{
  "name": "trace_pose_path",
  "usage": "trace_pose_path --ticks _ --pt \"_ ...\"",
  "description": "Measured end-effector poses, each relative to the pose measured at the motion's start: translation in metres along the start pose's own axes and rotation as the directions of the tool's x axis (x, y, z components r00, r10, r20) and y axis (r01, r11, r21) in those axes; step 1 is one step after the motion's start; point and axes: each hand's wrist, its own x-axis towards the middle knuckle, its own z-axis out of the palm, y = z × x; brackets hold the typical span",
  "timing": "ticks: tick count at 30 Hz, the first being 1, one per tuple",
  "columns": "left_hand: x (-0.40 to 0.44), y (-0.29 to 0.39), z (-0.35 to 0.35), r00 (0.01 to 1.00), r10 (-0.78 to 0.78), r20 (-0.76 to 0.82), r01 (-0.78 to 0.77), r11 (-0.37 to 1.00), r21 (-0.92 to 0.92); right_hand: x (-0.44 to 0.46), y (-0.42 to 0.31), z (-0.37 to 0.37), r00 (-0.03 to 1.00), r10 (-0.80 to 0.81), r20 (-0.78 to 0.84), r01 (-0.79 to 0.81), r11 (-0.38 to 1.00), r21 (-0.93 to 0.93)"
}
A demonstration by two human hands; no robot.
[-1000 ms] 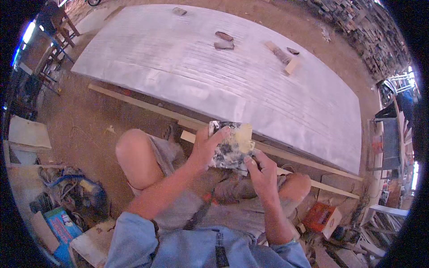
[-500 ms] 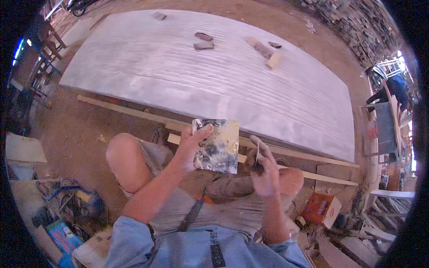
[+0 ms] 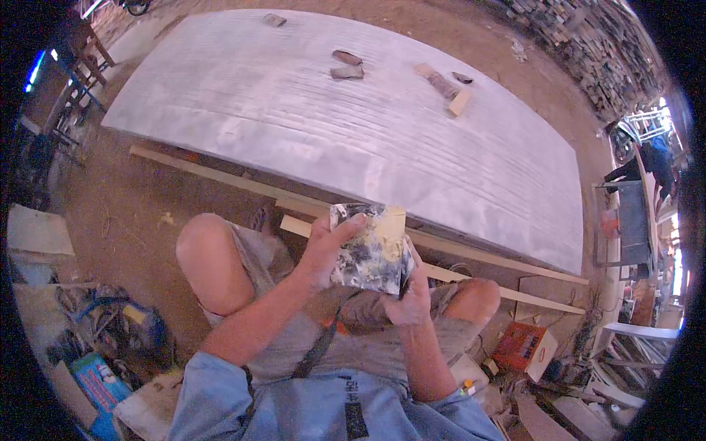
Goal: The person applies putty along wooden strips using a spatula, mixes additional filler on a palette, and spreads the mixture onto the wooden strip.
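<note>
My left hand (image 3: 322, 253) grips a flat square plate (image 3: 371, 250), thumb on its face. Yellow, white and dark smears of putty-like paste coat this plate. My right hand (image 3: 410, 298) is closed at the plate's right edge, around a thin flat scraper (image 3: 407, 266) seen nearly edge-on and partly hidden. The scraper meets or nearly meets the plate; contact is hard to tell. Beyond both hands lies a large whitish panel (image 3: 309, 132) with long streaks across its surface.
On the panel rest a wooden block with wrapped sandpaper (image 3: 445, 88) and several dark scraps (image 3: 347, 72). Long wooden strips (image 3: 507, 261) lie along its near edge. An orange-red box (image 3: 517, 344) stands at right, a blue box (image 3: 101, 384) at left. Stacked wood (image 3: 581, 51) fills the back right.
My right hand has moved left, bringing the scraper from apart to the plate's right edge. The plate has shifted slightly right and down in view.
</note>
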Motion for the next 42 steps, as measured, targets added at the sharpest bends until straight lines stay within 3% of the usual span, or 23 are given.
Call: trace_pose_path --ticks 4,14,16,17,19,20,22,23,24,25,26,27,28,29,30,31,32,33,35,37,39,40,42 --pt "0.002 -0.001 -0.002 1.0 0.014 0.014 -0.014 1.0 -0.016 0.006 0.001 0.01 0.998 -0.066 -0.018 0.065 0.997 -0.034" --pt "0.016 -0.018 -0.02 0.992 -0.069 0.109 0.064 0.997 0.047 0.009 0.008 0.009 0.983 -0.064 -0.172 0.053 0.996 -0.07" --pt "0.021 -0.023 -0.026 0.978 -0.109 0.181 0.072 0.978 0.196 0.006 0.015 -0.001 0.936 0.016 -0.352 0.001 0.999 0.05" --pt "0.021 -0.021 -0.027 0.972 -0.129 0.198 0.06 0.945 0.322 0.005 0.015 -0.008 0.963 -0.109 -0.245 0.004 0.919 -0.393" --pt "0.029 -0.036 -0.031 0.96 -0.124 0.253 0.026 0.933 0.358 0.007 0.017 -0.031 0.99 -0.142 0.012 0.108 0.692 -0.714" --pt "0.029 -0.033 -0.034 0.956 -0.127 0.264 0.024 0.932 0.361 0.013 0.02 -0.044 0.995 -0.091 -0.026 0.064 0.849 -0.524" --pt "0.032 -0.028 -0.04 0.94 -0.144 0.309 0.029 0.937 0.349 0.011 0.008 -0.069 0.982 0.011 -0.188 -0.036 0.991 -0.13" --pt "0.038 -0.029 -0.042 0.954 -0.063 0.293 -0.069 0.906 0.418 0.017 -0.002 -0.068 0.98 -0.008 -0.201 -0.023 0.989 -0.149" --pt "0.046 -0.04 -0.043 0.955 0.002 0.297 -0.15 0.866 0.476 0.024 -0.014 -0.07 0.965 -0.139 -0.223 0.002 0.852 -0.523" --pt "0.045 -0.027 -0.038 0.974 -0.06 0.219 -0.031 0.921 0.389 0.024 -0.031 -0.071 0.939 -0.264 -0.219 -0.028 0.577 -0.816" --pt "0.044 -0.007 -0.036 0.978 -0.148 0.149 0.099 0.951 0.292 0.015 -0.049 -0.072 0.858 -0.503 0.105 0.071 -0.085 -0.994" --pt "0.047 0.003 -0.04 0.984 -0.076 0.159 0.027 0.956 0.293 0.015 -0.061 -0.055 0.829 -0.48 0.288 0.058 -0.438 -0.897" --pt "0.051 0.01 -0.042 0.987 0.004 0.161 -0.052 0.955 0.292 0.014 -0.073 -0.038 0.771 -0.44 0.46 -0.007 -0.729 -0.685" --pt "0.061 0.018 -0.028 0.993 -0.035 0.113 0.009 0.974 0.228 0.024 -0.091 -0.001 0.831 -0.547 0.103 -0.111 -0.345 -0.932" --pt "0.049 0.017 -0.017 0.998 -0.051 0.04 0.043 0.982 0.185 0.019 -0.095 0.004 0.841 -0.536 -0.077 -0.158 -0.108 -0.981" --pt "0.045 0.013 -0.015 0.995 -0.069 0.068 0.055 0.981 0.189 0.013 -0.099 0.008 0.823 -0.508 -0.254 -0.218 0.132 -0.967" --pt "0.045 0.013 -0.015 0.997 -0.065 0.047 0.05 0.96 0.276 0.02 -0.096 -0.005 0.842 -0.537 0.051 0.03 -0.048 -0.998" --pt "0.045 0.013 -0.014 0.998 -0.058 0.023 0.046 0.931 0.361 0.026 -0.093 -0.012 0.788 -0.505 0.351 0.271 -0.228 -0.935" --pt "0.043 0.014 -0.013 0.992 -0.087 0.09 0.05 0.934 0.353 0.039 -0.086 -0.008 0.743 -0.565 0.358 0.27 -0.236 -0.933" --pt "0.053 0.004 -0.023 0.985 -0.015 0.169 -0.066 0.884 0.463 0.058 -0.076 -0.019 0.677 -0.596 0.432 0.333 -0.275 -0.902" --pt "0.054 -0.001 -0.034 0.984 0.023 0.174 -0.109 0.858 0.502 0.054 -0.05 -0.065 0.7 -0.522 0.488 0.367 -0.323 -0.872" --pt "0.055 -0.001 -0.038 0.981 0.063 0.181 -0.153 0.829 0.539 0.042 -0.023 -0.103 0.89 -0.298 0.345 0.219 -0.383 -0.897" --pt "0.041 0.021 -0.012 0.988 0.127 0.092 -0.155 0.883 0.443 0.023 -0.014 -0.107 0.987 -0.06 0.15 0.104 -0.477 -0.873"
